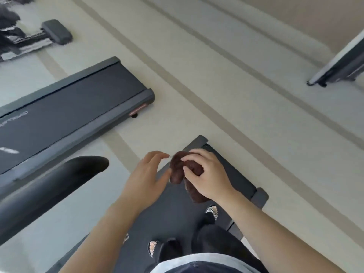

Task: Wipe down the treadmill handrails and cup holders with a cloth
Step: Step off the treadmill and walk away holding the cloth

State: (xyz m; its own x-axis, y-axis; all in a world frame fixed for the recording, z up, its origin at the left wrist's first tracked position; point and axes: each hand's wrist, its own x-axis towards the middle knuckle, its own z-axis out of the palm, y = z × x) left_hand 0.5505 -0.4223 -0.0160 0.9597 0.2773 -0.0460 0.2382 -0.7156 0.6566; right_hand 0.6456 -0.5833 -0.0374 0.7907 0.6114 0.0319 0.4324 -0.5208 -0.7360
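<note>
Nearest: person's legs in dark trousers, standing on a treadmill belt (pixel 173 211), sandals (pixel 212 211) visible. Both bare forearms reach forward over the belt. Right hand (pixel 208 176) has its fingers closed around a cloth (pixel 177 170): dark brown, bunched into a lump, one end hanging below the palm. The cloth is held in the air above the belt, centre of view. Left hand (pixel 146 174) just beside the cloth on its left, fingers spread and slack, gripping nothing; can't tell if the fingertips touch the cloth. Near left: a black rounded handrail (pixel 49 186), apart from both hands. Farther left: a second treadmill (pixel 69 113) on the pale floor (pixel 216 79). Far right: edge of another machine (pixel 342 64). Far left corner: more dark equipment (pixel 55 32), blurred.
</note>
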